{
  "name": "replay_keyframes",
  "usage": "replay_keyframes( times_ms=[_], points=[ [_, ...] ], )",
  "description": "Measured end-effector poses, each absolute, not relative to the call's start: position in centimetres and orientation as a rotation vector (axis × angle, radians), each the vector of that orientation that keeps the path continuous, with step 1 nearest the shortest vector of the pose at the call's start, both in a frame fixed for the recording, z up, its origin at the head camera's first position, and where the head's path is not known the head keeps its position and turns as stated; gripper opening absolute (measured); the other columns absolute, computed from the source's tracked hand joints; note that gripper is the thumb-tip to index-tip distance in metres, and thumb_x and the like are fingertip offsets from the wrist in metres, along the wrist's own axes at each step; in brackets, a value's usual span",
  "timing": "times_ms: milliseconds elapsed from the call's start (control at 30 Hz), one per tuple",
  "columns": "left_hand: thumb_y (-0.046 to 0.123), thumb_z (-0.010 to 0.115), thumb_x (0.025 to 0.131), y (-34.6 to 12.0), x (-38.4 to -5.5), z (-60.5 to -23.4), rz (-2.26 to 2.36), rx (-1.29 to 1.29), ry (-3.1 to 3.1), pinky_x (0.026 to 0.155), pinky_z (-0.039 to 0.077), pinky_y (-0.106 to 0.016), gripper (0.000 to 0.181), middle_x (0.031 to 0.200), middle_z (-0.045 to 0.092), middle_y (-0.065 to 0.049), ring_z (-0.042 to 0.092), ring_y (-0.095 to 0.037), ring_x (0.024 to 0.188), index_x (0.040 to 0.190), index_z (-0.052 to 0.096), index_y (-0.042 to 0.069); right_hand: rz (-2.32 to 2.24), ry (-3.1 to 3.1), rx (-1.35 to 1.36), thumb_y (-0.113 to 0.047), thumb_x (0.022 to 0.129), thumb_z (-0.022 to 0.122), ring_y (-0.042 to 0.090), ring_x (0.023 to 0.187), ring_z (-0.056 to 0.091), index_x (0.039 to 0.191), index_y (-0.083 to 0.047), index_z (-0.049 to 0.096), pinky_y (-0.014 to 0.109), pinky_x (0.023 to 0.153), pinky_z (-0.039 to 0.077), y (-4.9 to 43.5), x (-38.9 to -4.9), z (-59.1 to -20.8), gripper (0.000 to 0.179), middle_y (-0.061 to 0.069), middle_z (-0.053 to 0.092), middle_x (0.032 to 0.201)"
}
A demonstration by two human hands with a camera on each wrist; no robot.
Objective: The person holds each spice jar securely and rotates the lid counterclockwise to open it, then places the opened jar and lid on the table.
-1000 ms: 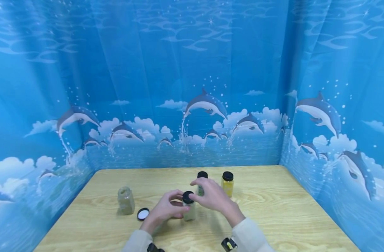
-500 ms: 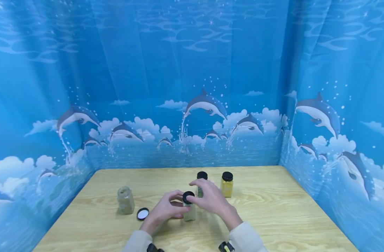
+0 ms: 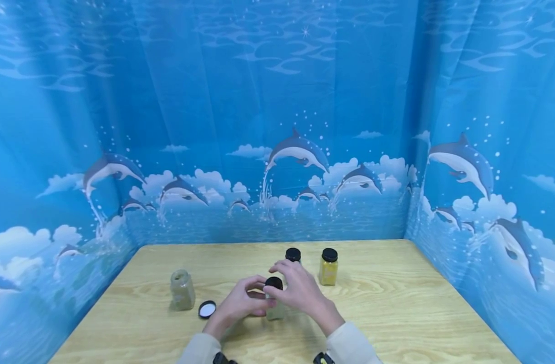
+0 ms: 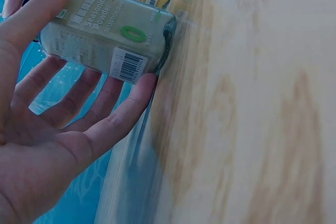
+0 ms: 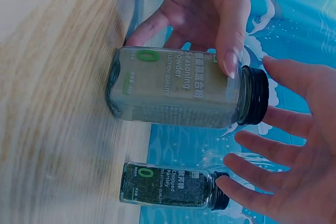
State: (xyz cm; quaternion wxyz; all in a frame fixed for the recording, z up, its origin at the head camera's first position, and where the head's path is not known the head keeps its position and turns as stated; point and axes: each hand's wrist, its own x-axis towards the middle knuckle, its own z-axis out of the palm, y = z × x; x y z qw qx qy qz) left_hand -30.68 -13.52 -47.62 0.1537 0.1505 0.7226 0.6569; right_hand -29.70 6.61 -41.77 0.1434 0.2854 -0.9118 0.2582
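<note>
My left hand grips a clear glass jar labelled Seasoning Powder, thumb on one side and fingers behind. The jar stands upright on the wooden table, filled with pale powder. Its black lid sits on the neck. At that lid, my right hand has its thumb and index finger at opposite edges, the other fingers spread apart. Just beyond it stands a Chopped Parsley jar, black-capped and partly hidden by the right hand in the head view. A yellow jar with a black lid stands farther right.
On the left of the table stands an uncapped glass jar. Close to it lies a loose black lid, white lining upward. A blue dolphin-print curtain encloses the table's back and sides.
My right hand has shifted slightly left and its fingers have drawn in around the lid. The left hand and the jar stay nearly in place.
</note>
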Motion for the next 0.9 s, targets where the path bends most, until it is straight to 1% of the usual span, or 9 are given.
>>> replay_keyframes(
  times_ms=[200,400,533,700,900],
  points=[
    [0.022,0.085,0.085,-13.48,-30.68,-47.51,1.876,0.435,2.072,0.083,0.065,-0.042,0.05,0.124,0.068,-0.011,0.072,-0.023,0.108,0.127,0.063,0.009,0.742,-2.631,0.815,-0.04,0.091,0.076,0.033,0.119,0.063,0.117,-0.013,0.073,0.053,0.091,0.058,6.66,-29.64,-41.69,0.037,0.011,0.067,0.131],
    [0.019,0.085,0.083,-13.46,-30.58,-47.41,1.878,0.46,2.092,0.082,0.065,-0.042,0.049,0.124,0.069,-0.012,0.072,-0.022,0.107,0.127,0.065,0.007,0.718,-2.648,0.793,-0.042,0.089,0.077,0.035,0.122,0.063,0.112,-0.012,0.075,0.055,0.097,0.056,6.84,-29.6,-41.64,0.038,0.014,0.067,0.133],
    [0.018,0.085,0.083,-13.46,-30.62,-47.42,1.879,0.465,2.095,0.082,0.065,-0.042,0.048,0.123,0.069,-0.011,0.072,-0.023,0.106,0.126,0.066,0.009,0.707,-2.657,0.773,-0.044,0.087,0.079,0.036,0.123,0.063,0.11,-0.013,0.075,0.055,0.099,0.055,6.93,-29.63,-41.59,0.039,0.014,0.068,0.133],
    [0.019,0.084,0.084,-13.51,-30.74,-47.5,1.876,0.455,2.083,0.082,0.065,-0.042,0.046,0.121,0.07,-0.009,0.072,-0.024,0.106,0.125,0.066,0.01,0.689,-2.666,0.759,-0.045,0.085,0.081,0.035,0.121,0.063,0.109,-0.013,0.075,0.054,0.097,0.056,6.93,-29.55,-41.58,0.041,0.014,0.068,0.132],
    [0.019,0.083,0.085,-13.55,-30.71,-47.57,1.875,0.449,2.074,0.081,0.065,-0.041,0.045,0.12,0.07,-0.009,0.073,-0.024,0.106,0.126,0.066,0.011,0.68,-2.686,0.749,-0.045,0.086,0.081,0.034,0.12,0.063,0.109,-0.013,0.075,0.053,0.095,0.057,6.85,-29.47,-41.61,0.04,0.013,0.068,0.132]
  ],
)
